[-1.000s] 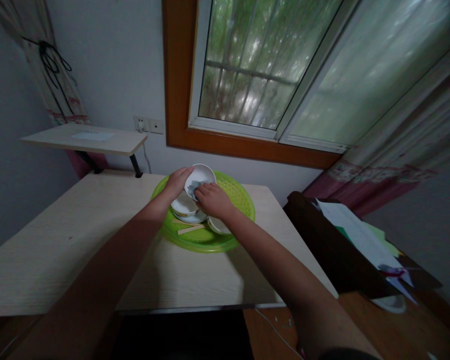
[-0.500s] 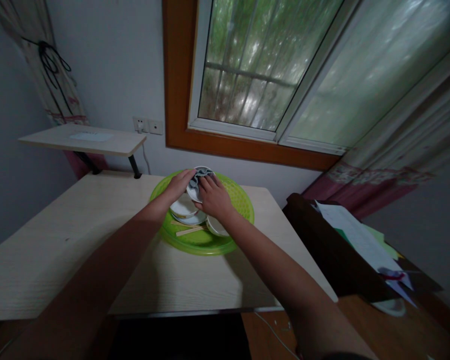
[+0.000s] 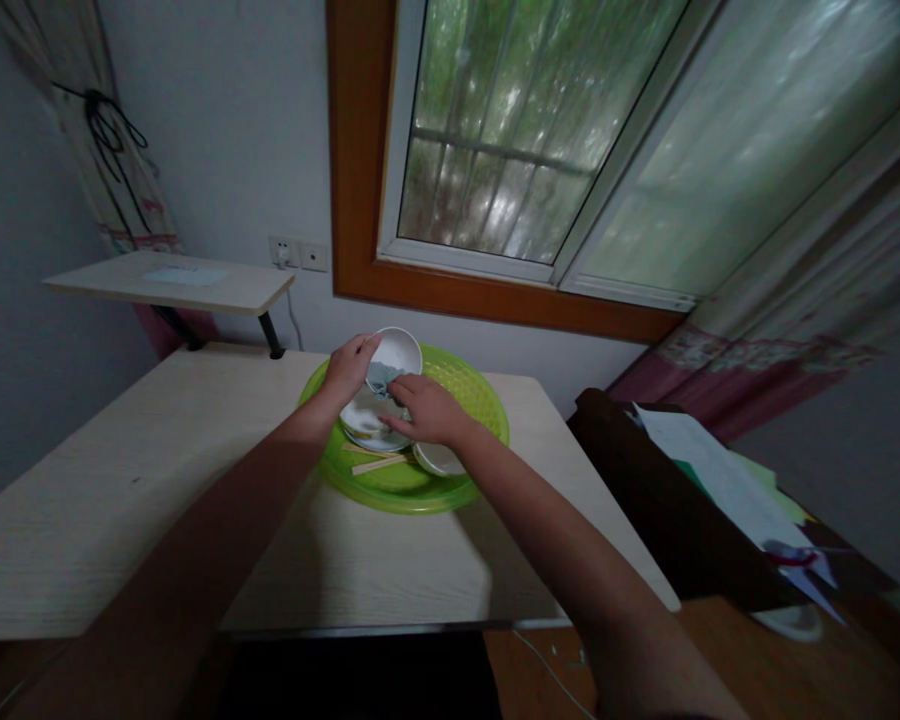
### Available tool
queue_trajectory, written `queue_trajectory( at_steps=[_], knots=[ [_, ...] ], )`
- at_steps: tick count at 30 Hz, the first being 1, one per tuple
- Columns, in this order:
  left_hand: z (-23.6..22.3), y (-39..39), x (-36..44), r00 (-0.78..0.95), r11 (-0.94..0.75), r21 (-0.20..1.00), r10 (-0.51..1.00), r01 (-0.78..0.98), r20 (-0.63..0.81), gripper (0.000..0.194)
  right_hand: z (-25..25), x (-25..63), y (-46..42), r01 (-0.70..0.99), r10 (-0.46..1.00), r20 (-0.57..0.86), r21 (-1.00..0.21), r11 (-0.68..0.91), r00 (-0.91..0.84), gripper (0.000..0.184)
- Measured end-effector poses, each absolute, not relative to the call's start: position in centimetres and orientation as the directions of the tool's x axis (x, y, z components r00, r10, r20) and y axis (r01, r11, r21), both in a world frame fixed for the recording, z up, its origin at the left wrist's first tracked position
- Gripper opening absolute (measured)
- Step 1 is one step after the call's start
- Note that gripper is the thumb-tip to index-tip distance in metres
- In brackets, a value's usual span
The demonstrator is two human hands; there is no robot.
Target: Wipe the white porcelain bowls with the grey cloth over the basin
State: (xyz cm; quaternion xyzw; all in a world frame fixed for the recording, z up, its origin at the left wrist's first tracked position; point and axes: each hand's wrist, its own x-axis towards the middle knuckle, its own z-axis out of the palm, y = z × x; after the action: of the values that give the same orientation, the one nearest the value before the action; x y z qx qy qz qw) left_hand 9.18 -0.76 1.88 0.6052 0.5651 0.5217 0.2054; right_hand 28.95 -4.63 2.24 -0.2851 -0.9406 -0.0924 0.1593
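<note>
Head view. My left grip (image 3: pixel 349 368) grasps a white bowl (image 3: pixel 401 348) by its left rim; the bowl is tilted, its hollow towards me. My right grip (image 3: pixel 427 408) grasps a crumpled grey cloth (image 3: pixel 382 377), which lies against the near part of that bowl's inside; the right thumb stands apart from the fingers. The held bowl is raised above a round green tray (image 3: pixel 487 410) on the counter (image 3: pixel 187 450). In the tray, beneath the bowl and cloth, a second white bowl (image 3: pixel 360 413) sits on a white plate (image 3: pixel 384 443). Pale chopsticks (image 3: pixel 379 464) lie just nearer me. A third bowl (image 3: pixel 439 460), partly hidden by my right wrist, rests to their right.
</note>
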Motion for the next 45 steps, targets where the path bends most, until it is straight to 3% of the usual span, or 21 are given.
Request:
queue_trajectory(
  at_steps=[3, 6, 10, 15, 21, 27, 31, 36, 40, 45],
  knots=[
    [1.9, -0.8, 8.9, -0.190, -0.296, 0.818, 0.881, 0.493, 0.434, 0.045, 2.0, 29.3, -4.4, 0.492, 0.478, 0.380, -0.066, 0.868, -0.792, 0.060],
    [1.9, -0.8, 8.8, -0.215, -0.303, 0.809, 0.863, 0.503, 0.457, 0.044, 1.9, 29.4, -4.0, 0.474, 0.485, 0.363, -0.126, 0.872, -0.795, 0.053],
    [2.0, -1.0, 8.9, -0.237, -0.273, 0.816, 0.867, 0.509, 0.438, 0.043, 1.8, 29.5, -3.5, 0.600, 0.568, 0.364, -0.028, 0.799, -0.738, 0.043],
    [2.0, -1.2, 9.4, -0.145, -0.303, 0.814, 0.895, 0.496, 0.421, 0.042, 1.6, 29.6, -3.2, 0.699, 0.581, 0.460, 0.133, 0.703, -0.671, 0.045],
    [2.2, -1.2, 9.3, -0.182, -0.297, 0.823, 0.886, 0.484, 0.426, 0.046, 1.6, 29.3, -3.5, 0.723, 0.569, 0.520, 0.150, 0.674, -0.638, 0.055],
    [2.0, -0.8, 8.8, -0.263, -0.199, 0.808, 0.879, 0.555, 0.397, 0.046, 2.5, 29.1, -4.0, 0.684, 0.601, 0.409, 0.083, 0.725, -0.687, 0.056],
    [1.7, -0.5, 8.8, -0.239, -0.213, 0.812, 0.888, 0.543, 0.392, 0.044, 2.4, 29.2, -4.1, 0.569, 0.550, 0.337, -0.050, 0.821, -0.764, 0.053],
    [1.2, -0.1, 9.4, -0.137, -0.283, 0.842, 0.914, 0.460, 0.382, 0.039, 1.4, 28.7, -4.0, 0.484, 0.511, 0.327, -0.166, 0.859, -0.795, 0.076],
    [0.8, 0.0, 10.0, -0.031, -0.309, 0.860, 0.936, 0.407, 0.351, 0.031, 0.6, 28.4, -3.8, 0.546, 0.538, 0.302, -0.065, 0.835, -0.787, 0.090],
    [1.0, -0.4, 10.3, 0.031, -0.343, 0.871, 0.934, 0.350, 0.356, 0.036, 0.6, 28.5, -4.0, 0.655, 0.578, 0.381, 0.109, 0.747, -0.722, 0.084]
  ],
)
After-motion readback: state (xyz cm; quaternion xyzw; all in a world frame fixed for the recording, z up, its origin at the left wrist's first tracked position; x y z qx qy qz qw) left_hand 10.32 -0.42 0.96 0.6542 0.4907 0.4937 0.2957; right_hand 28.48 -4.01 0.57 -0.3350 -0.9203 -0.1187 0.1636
